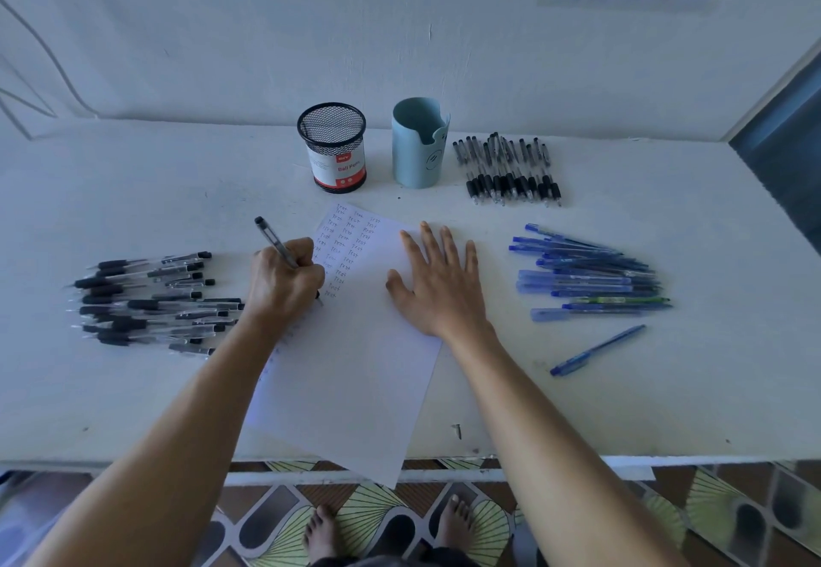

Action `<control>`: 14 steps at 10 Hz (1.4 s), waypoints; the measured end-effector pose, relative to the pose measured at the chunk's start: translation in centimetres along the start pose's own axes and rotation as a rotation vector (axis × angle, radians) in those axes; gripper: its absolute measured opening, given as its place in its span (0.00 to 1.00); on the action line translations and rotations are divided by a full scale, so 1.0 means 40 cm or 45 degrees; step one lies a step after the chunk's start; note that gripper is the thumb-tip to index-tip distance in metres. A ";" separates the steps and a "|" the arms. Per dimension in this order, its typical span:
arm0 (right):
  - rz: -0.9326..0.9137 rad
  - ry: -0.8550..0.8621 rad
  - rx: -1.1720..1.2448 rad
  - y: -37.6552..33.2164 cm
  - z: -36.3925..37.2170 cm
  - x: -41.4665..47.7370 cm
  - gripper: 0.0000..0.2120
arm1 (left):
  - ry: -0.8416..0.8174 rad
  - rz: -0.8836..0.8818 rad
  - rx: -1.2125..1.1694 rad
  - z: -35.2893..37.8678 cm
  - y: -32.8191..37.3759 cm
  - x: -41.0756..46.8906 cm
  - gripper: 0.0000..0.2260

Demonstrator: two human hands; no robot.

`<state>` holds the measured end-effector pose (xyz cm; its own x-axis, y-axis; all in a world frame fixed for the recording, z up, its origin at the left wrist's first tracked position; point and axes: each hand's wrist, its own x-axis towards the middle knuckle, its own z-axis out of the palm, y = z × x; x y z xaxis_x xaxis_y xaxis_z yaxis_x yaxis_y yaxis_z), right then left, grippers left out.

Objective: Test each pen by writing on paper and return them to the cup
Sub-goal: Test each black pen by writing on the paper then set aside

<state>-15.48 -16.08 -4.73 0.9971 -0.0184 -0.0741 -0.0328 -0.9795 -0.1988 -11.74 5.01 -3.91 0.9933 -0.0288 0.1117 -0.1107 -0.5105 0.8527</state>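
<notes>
Left hand [284,277]: pinching black pen [277,244], tip on paper [355,344]. Right hand [437,286]: fingers spread, flat on paper.

White table [666,411] carrying: paper sheet [355,366] overhanging near edge; mesh cup [334,149], blue cup [417,153] standing at back; black pen pile [151,300] lying left; black pen row [511,171] lying back right; blue pen pile [591,275] lying right, lone blue pen [597,349] lying nearer, apart.

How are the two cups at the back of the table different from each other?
The mesh cup is black wire with a red and white label; the blue cup is solid pale blue. The mesh cup's rim is an even ring; the blue cup's rim has a notch. Both stand upright, apart, with no pens sticking out.
</notes>
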 end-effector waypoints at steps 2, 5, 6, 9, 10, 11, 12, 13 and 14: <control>0.004 -0.002 0.004 0.000 0.001 0.001 0.32 | 0.015 0.043 0.016 0.006 0.008 -0.004 0.08; 0.003 -0.002 0.000 -0.001 0.002 0.002 0.32 | 0.010 0.066 0.064 0.008 0.019 -0.010 0.09; 0.004 -0.006 0.005 0.000 0.001 0.002 0.32 | 0.007 0.057 0.048 0.011 0.014 -0.006 0.09; 0.000 0.004 0.016 0.001 0.003 0.002 0.32 | -0.031 0.051 0.023 0.012 0.005 -0.002 0.09; -0.010 -0.006 0.022 0.001 0.001 0.004 0.32 | 0.032 -0.064 -0.164 0.003 0.002 0.011 0.10; 0.001 0.029 0.118 0.006 -0.004 0.005 0.31 | 0.093 -0.095 -0.389 -0.004 -0.007 0.021 0.06; 0.037 0.136 0.338 0.018 -0.005 0.005 0.28 | 0.109 -0.083 -0.424 0.000 -0.015 0.032 0.10; 0.055 0.141 0.530 0.033 -0.012 0.007 0.25 | 0.072 -0.047 -0.207 0.003 -0.014 0.040 0.14; 0.019 0.122 0.471 0.058 -0.022 0.002 0.24 | 0.072 -0.068 -0.158 0.015 -0.011 0.033 0.21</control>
<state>-15.42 -18.54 -4.33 0.9977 -0.0677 0.0089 -0.0523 -0.8408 -0.5389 -10.34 4.67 -4.46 0.9948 0.0459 0.0904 -0.0646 -0.4001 0.9142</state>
